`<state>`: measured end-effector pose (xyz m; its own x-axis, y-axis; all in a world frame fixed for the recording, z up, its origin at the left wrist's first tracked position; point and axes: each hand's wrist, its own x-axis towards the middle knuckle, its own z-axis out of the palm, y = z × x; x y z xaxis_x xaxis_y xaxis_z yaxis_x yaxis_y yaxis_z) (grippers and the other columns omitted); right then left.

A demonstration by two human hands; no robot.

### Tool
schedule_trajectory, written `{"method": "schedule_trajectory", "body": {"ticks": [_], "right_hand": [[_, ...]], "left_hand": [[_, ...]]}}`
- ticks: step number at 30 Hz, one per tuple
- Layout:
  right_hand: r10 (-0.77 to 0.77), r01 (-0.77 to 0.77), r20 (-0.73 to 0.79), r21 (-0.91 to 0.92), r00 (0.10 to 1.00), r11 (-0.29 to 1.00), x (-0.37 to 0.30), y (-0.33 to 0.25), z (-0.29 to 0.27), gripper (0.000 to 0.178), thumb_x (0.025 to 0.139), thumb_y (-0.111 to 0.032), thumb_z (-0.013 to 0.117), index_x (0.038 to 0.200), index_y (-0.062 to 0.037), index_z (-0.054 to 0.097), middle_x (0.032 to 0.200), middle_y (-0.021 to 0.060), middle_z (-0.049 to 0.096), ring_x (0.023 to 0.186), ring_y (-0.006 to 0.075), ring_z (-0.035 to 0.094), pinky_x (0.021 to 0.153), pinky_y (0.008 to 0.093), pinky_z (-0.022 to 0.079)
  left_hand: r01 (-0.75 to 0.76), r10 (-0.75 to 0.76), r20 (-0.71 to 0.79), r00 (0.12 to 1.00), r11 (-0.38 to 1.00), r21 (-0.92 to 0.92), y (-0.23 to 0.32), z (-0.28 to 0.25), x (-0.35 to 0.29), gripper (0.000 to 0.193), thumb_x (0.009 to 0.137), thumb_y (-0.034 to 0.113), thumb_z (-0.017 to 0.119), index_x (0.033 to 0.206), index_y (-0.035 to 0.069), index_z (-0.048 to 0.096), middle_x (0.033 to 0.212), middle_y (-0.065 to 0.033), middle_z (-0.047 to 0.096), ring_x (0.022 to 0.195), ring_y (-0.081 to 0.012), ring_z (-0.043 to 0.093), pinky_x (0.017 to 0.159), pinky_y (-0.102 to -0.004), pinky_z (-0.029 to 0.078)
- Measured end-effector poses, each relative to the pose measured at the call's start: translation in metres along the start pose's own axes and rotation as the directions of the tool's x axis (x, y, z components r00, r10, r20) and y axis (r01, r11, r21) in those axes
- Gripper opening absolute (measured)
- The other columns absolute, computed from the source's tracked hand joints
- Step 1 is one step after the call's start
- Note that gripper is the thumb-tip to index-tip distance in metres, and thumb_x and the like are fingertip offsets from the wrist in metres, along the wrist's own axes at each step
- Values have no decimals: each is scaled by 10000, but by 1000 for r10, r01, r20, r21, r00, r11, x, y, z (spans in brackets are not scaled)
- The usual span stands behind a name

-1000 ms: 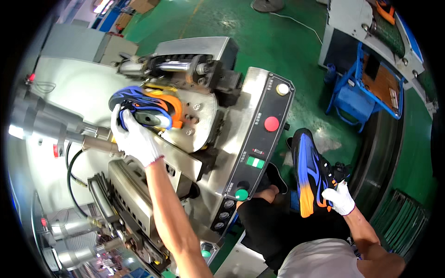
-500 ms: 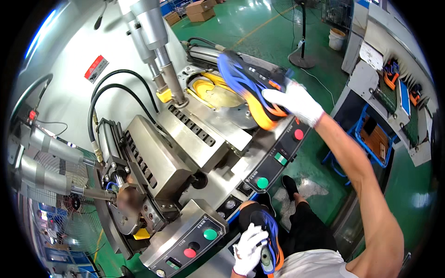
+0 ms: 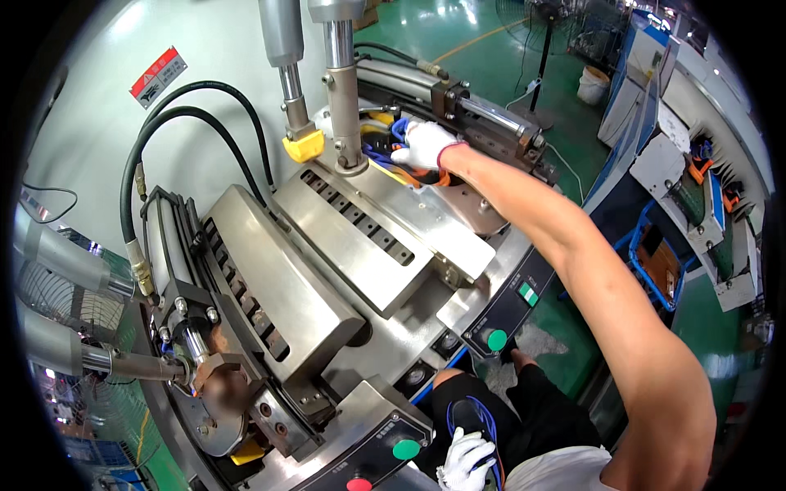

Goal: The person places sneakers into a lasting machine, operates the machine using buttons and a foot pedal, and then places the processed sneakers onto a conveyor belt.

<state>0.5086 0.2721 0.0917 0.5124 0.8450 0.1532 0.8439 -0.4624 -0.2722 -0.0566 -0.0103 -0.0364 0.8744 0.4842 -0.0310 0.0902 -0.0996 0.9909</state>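
My right hand [image 3: 424, 146], in a white glove, is closed on a blue, black and orange shoe [image 3: 380, 154]. That shoe sits down in the yellow-lined mould at the far end of the steel press, partly hidden by my hand and a press rod [image 3: 345, 123]. Low in the picture, over my lap, my left hand [image 3: 467, 460], gloved too, grips a second shoe [image 3: 485, 414] with blue edging. The glove and the picture's lower edge hide much of this shoe.
Steel covers [image 3: 274, 278] and black hoses [image 3: 131, 188] fill the left side. Control panels with green buttons [image 3: 496, 340] and a red button [image 3: 359, 484] line the near edge. At right stand a blue cart [image 3: 655, 262] and a rack with shoes [image 3: 702, 155].
My right hand has carried its shoe left and away from me, down into the mould. The left hand still holds the other shoe at my lap. The view has shifted.
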Motion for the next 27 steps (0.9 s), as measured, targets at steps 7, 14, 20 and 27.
{"method": "schedule_trajectory", "body": {"ticks": [7, 14, 20, 27], "right_hand": [[-13, 13, 3, -17, 1000, 1000, -3, 35, -11, 647, 929, -567, 595, 1101, 35, 757, 1167, 265, 733, 1078, 379, 715, 941, 427, 551], [-311, 454, -402, 333, 861, 827, -257, -70, -45, 808, 941, -454, 715, 1492, 82, 465, 1532, 314, 480, 1420, 442, 484, 1215, 462, 372], [-443, 442, -72, -34, 893, 896, -365, -63, 70, 984, 812, -506, 763, 1546, 43, 405, 1563, 294, 418, 1500, 496, 336, 1278, 615, 186], [-155, 207, -140, 564, 978, 799, -472, -58, 12, 977, 899, -443, 715, 1602, 73, 276, 1664, 324, 270, 1560, 457, 252, 1290, 522, 213]], "left_hand": [[-129, 125, 41, 991, 983, 131, 4, -2, 6, 853, 907, -69, 653, 1663, 62, 280, 1406, -91, 606, 1188, -207, 654, 916, -327, 612], [-63, 84, -73, 994, 965, 255, 48, -6, 17, 342, 844, -39, 723, 1166, 72, 744, 1323, -136, 694, 1340, -335, 593, 1133, -416, 477], [-128, 155, -74, 985, 949, 287, 43, 0, 19, 297, 913, -39, 683, 1204, 20, 696, 1222, -141, 707, 1220, -309, 638, 1129, -425, 467], [78, -29, -174, 984, 958, 278, 83, 29, 28, 271, 992, 76, 630, 1240, -16, 686, 1231, -173, 708, 1150, -281, 652, 1037, -398, 508]]}}
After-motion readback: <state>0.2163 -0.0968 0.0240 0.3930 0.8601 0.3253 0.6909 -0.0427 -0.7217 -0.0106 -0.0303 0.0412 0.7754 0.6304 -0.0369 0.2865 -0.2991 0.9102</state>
